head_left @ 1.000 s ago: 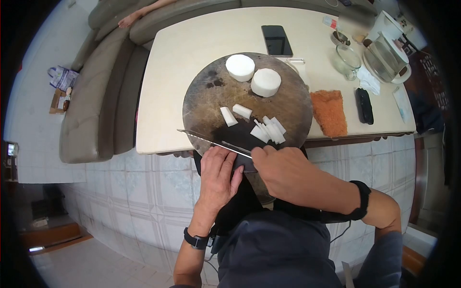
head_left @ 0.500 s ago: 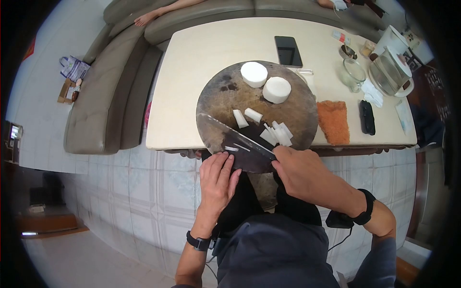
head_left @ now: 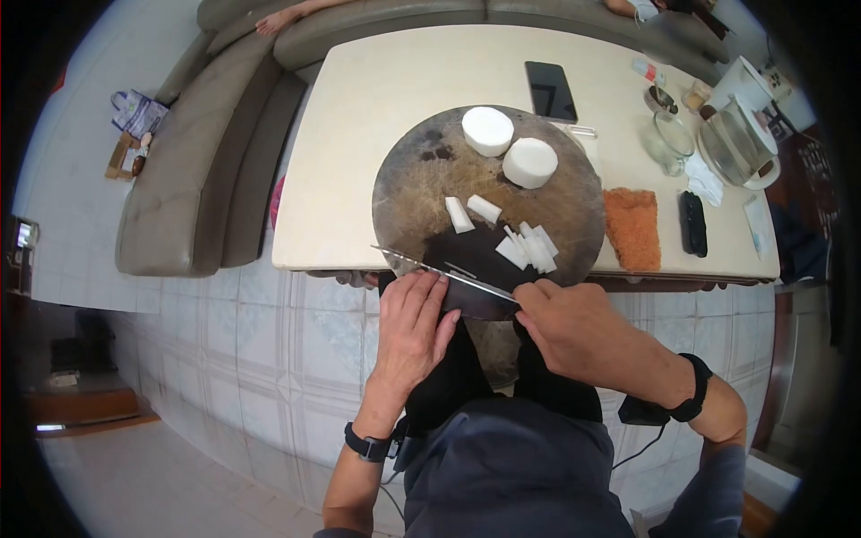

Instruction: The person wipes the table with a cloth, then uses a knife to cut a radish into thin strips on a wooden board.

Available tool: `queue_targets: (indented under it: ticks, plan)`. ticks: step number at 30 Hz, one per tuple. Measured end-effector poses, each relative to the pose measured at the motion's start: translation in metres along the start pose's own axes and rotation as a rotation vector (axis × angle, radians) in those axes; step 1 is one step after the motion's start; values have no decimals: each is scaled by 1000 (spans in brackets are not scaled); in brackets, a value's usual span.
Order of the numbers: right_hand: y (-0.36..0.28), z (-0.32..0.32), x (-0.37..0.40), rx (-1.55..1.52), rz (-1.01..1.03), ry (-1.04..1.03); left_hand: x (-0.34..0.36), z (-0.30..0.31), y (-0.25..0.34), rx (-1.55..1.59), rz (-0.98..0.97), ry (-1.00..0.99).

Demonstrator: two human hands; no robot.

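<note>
My right hand (head_left: 574, 327) grips the handle of a wide knife (head_left: 439, 273), whose blade lies across the near part of a round cutting board (head_left: 408, 197). Fingertips of my left hand (head_left: 413, 318) press together at the board's near edge, against the blade; what they hold is hidden. A thin white sliver (head_left: 459, 269) rests just beyond the blade. Two white chunks (head_left: 458, 215) and a small pile of white slices (head_left: 529, 247) lie farther in. Two thick white round pieces (head_left: 487, 132) stand at the board's far side.
The board rests on a cream table (head_left: 341, 134). A phone (head_left: 551, 91) lies behind it. To the right are an orange cloth (head_left: 632, 229), a black case (head_left: 692, 223), a glass cup (head_left: 668, 141) and a glass pitcher (head_left: 735, 143). A person's foot shows on the sofa (head_left: 206, 152).
The blade has turned flatter and come nearer to my left fingertips, which now meet it. The white strips by those fingers are mostly covered. The whole view has shifted slightly.
</note>
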State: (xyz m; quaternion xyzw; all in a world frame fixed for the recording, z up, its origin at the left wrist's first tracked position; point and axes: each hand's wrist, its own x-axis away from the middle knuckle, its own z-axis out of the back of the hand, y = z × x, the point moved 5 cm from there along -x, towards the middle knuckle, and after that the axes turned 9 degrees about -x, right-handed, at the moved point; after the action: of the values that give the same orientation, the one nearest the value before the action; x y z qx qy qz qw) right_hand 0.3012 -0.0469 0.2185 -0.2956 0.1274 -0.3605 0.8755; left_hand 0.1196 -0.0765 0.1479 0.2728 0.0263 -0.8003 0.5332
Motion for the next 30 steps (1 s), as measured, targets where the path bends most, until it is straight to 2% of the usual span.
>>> queue_targets:
  ticks: [16, 25, 30]
  plan:
    - [-4, 3, -1, 28, 10, -72, 2, -2, -1, 19, 33, 13]
    - [-10, -20, -28, 62, 80, 8, 2, -1, 0, 20, 39, 15]
    - [8, -17, -16, -88, -57, 90, 6, 3, 1, 92, 79, 11]
